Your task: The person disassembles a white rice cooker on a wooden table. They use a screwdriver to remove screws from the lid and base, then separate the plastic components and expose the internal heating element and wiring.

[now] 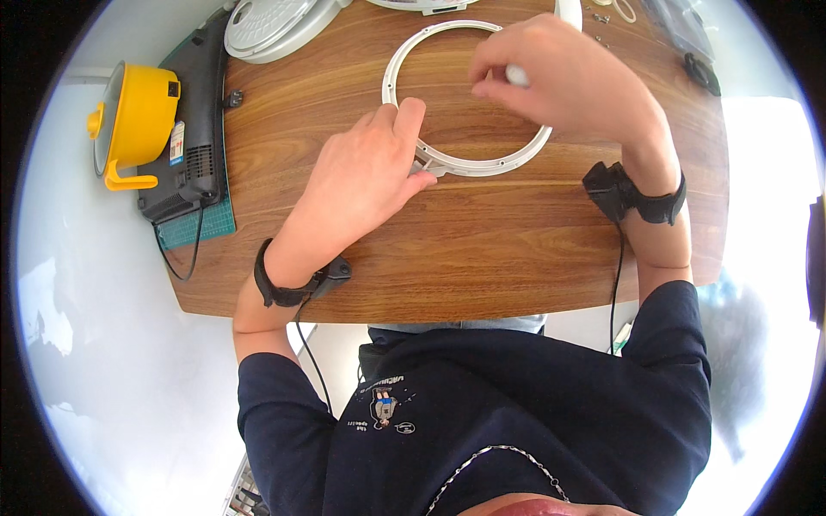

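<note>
A white plastic ring with small holes along its rim lies on the wooden table in front of me. My left hand grips its near left side, thumb by a small bracket-like part on the rim and index finger stretched along it. Above the ring's right side, my right hand is closed around a small object with a whitish rounded end. Its kind cannot be made out, as my fingers and palm cover the rest. Part of the ring's right side is hidden behind that hand.
At the far left stand a round white lid-like part and a black appliance on a green mat. A yellow pot tilts beside it. Small screws, a clear plastic bag and a black item lie far right.
</note>
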A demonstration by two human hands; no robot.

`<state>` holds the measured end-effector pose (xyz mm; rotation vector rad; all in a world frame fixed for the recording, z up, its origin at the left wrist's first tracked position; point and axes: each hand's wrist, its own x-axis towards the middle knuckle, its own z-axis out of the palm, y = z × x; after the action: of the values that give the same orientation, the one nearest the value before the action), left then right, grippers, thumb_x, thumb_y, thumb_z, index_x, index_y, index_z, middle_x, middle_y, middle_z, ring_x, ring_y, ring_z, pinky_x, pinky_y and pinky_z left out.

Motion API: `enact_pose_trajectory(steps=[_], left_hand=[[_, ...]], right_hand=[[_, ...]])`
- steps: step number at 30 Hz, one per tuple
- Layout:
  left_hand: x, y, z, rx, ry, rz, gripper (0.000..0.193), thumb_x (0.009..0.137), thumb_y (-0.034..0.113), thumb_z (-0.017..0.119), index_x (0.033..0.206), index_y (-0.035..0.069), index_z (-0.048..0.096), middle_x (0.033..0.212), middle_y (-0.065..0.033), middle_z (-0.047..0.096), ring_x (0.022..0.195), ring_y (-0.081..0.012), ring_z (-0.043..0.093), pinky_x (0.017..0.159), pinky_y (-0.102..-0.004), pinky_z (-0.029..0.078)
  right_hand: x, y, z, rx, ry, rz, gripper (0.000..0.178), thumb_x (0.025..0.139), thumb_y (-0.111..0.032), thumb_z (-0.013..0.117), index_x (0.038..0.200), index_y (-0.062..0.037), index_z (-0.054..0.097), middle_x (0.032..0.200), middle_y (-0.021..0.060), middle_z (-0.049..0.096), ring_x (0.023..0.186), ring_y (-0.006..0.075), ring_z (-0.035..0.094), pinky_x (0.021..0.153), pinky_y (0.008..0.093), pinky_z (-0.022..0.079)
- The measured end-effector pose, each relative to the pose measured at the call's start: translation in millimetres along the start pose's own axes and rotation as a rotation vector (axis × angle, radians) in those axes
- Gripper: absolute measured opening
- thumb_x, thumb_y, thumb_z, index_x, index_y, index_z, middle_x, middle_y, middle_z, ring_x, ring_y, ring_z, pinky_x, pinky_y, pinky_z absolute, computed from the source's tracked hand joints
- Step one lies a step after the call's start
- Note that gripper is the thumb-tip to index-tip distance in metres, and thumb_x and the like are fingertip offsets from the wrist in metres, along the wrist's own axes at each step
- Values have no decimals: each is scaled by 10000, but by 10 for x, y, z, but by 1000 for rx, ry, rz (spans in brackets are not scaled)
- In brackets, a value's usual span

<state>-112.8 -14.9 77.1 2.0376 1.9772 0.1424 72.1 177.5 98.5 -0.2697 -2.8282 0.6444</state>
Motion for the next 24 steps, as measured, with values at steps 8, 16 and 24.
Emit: enact_pose_trajectory(steps=[8, 16, 24], left_hand=[[-36, 40, 172, -54, 58, -37, 601, 875, 238, 821, 1327, 35, 480, 1147, -222, 694, 1047, -425, 698, 833, -492, 582], [-42, 12, 179, -123, 52, -54, 599, 863, 198, 831, 1323, 47, 480, 1162, -219, 687, 1055, -429, 693, 838, -492, 578], [-83, -42, 103, 53, 10, -17, 508, 824, 210, 862, 1174, 54, 529, 1060, -147, 627, 974, -377, 688, 777, -479, 572]], right_hand=[[-16, -266, 329, -23, -317, 92, 161, 875, -181, 749, 863, -20, 744, 821, 161, 722, 854, 380, 701, 767, 466, 551], [-68, -249, 570, 53, -278, 51, 197, 817, -129, 714, 796, 65, 740, 761, 273, 693, 748, 469, 692, 690, 508, 577], [-44, -267, 595, 20, -354, 77, 171, 868, -153, 713, 804, 5, 731, 762, 212, 705, 763, 428, 687, 702, 485, 551]])
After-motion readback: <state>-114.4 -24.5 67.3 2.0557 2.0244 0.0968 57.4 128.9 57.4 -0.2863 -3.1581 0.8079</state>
